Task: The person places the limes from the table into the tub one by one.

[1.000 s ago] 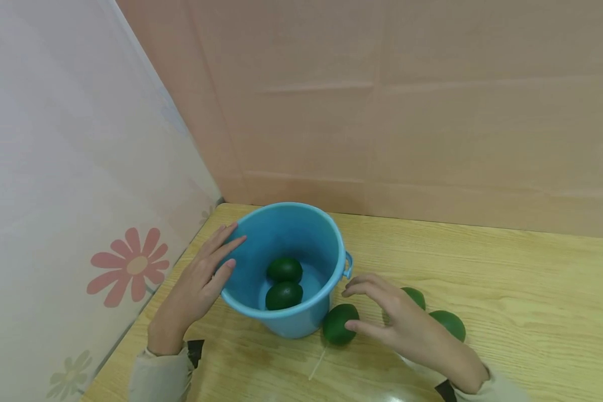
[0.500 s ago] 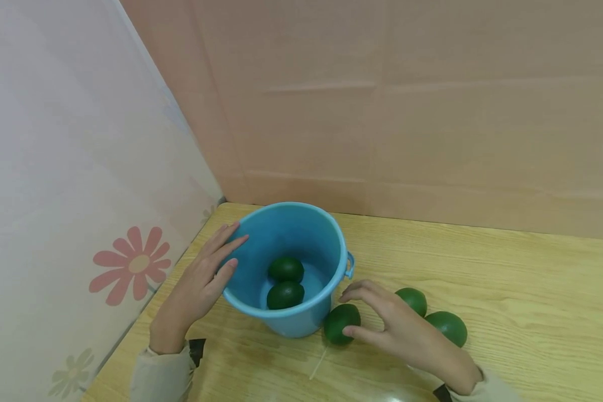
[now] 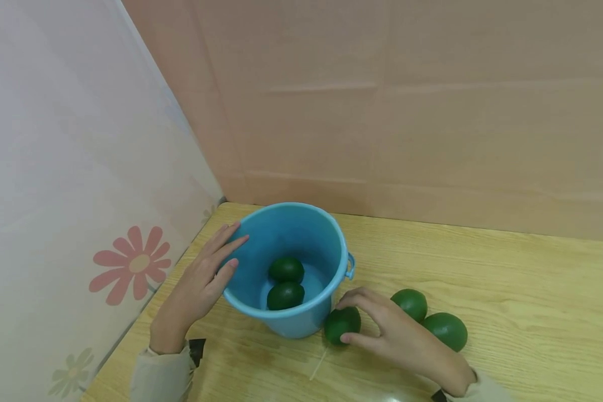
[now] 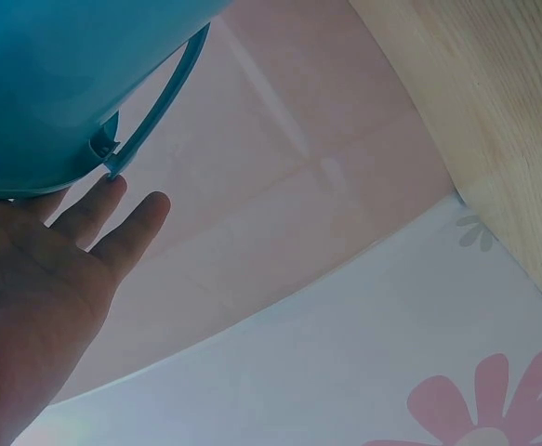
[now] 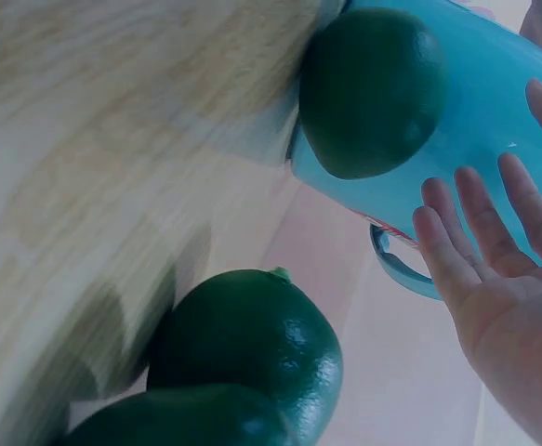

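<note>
A light blue bucket (image 3: 292,325) stands on the table with two dark green oval fruits, avocado-like, inside; the nearer fruit (image 3: 285,296) lies towards the front. My left hand (image 3: 195,285) rests at the left of the bucket's rim, fingers extended; the left wrist view shows the hand (image 4: 38,297) by the bucket's handle. Another green fruit (image 3: 345,324) sits against the bucket's right side. Over it reaches my right hand (image 3: 397,329), thumb and fingers spread around it. In the right wrist view the hand (image 5: 522,307) shows a gap between fingers and fruit (image 5: 373,93).
Two more green fruits, a farther one (image 3: 410,303) and a nearer one (image 3: 447,330), lie together behind the right hand. A flowered white wall covering (image 3: 130,139) bounds the table's left side, and a pinkish one (image 3: 382,139) the back.
The right hand has come down and slightly closer around the fruit beside the bucket, showing more of the two fruits behind it. The left hand stays at the rim.
</note>
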Demonstrator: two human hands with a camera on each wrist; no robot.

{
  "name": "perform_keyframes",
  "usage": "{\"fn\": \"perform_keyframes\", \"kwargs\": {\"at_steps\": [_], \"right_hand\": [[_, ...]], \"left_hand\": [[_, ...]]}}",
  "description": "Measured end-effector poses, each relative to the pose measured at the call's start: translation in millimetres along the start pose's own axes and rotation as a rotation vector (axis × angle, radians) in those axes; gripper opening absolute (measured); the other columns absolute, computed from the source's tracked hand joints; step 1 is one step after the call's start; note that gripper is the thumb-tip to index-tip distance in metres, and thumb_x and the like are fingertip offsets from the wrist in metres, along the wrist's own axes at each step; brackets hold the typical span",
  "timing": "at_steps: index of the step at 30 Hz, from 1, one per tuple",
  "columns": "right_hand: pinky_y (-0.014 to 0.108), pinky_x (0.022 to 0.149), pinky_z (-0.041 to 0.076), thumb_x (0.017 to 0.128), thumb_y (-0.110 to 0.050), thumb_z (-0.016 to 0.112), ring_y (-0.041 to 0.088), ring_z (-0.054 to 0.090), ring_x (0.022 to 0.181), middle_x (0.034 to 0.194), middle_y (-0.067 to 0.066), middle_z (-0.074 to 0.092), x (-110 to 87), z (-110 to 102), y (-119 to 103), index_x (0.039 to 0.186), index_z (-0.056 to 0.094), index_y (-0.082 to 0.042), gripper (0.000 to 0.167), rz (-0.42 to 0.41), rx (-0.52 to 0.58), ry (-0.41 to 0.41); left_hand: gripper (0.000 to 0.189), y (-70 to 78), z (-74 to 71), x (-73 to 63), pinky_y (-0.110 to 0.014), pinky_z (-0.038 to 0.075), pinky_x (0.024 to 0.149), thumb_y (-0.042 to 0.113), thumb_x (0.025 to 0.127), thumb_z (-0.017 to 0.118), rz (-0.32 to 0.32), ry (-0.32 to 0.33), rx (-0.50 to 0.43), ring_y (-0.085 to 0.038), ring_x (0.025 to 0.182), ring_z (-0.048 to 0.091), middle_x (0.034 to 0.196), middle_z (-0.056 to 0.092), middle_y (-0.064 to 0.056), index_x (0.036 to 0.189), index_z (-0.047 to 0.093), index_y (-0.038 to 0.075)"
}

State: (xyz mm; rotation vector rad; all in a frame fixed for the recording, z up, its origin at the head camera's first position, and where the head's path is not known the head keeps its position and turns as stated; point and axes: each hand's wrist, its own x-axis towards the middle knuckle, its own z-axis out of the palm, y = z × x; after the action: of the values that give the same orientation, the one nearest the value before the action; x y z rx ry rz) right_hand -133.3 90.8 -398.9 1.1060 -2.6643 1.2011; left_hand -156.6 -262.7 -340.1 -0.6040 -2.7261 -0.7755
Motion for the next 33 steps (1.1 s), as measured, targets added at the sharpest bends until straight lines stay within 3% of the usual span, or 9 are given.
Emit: {"fn": "perform_keyframes", "kwargs": {"at_steps": [9,25,33], "right_hand": [[0.039,0.099,0.053,0.092,-0.050,0.065,0.014,0.057,0.121,0.126,-0.016,0.059,-0.7,7,3,0.120,0.063,-0.024,0.038,0.062,-0.009,-0.064],[0.047,0.101,0.050,0.090,-0.044,0.069,0.020,0.055,0.125,0.126,-0.014,0.059,1.1,9,7,0.117,0.064,-0.025,0.034,0.105,-0.026,-0.089],[0.048,0.103,0.049,0.087,-0.036,0.075,0.023,0.054,0.129,0.128,-0.010,0.060,1.5,11,9,0.118,0.066,-0.022,0.035,0.108,-0.012,-0.139]], "left_hand": [[0.045,0.3,0.2,1.4,-0.070,0.035,0.108,0.020,0.104,0.047,0.000,-0.003,-0.005,-0.036,0.153,0.018,0.164,0.027,-0.003,0.148,0.047,0.015],[0.044,0.2,1.4,0.3,-0.070,0.035,0.108,0.021,0.104,0.046,0.005,0.005,-0.004,-0.035,0.153,0.017,0.164,0.027,-0.004,0.148,0.048,0.015],[0.045,0.5,1.1,-0.3,-0.070,0.039,0.104,0.020,0.103,0.047,0.009,0.009,0.006,-0.038,0.152,0.019,0.164,0.028,-0.005,0.148,0.048,0.014]]}}
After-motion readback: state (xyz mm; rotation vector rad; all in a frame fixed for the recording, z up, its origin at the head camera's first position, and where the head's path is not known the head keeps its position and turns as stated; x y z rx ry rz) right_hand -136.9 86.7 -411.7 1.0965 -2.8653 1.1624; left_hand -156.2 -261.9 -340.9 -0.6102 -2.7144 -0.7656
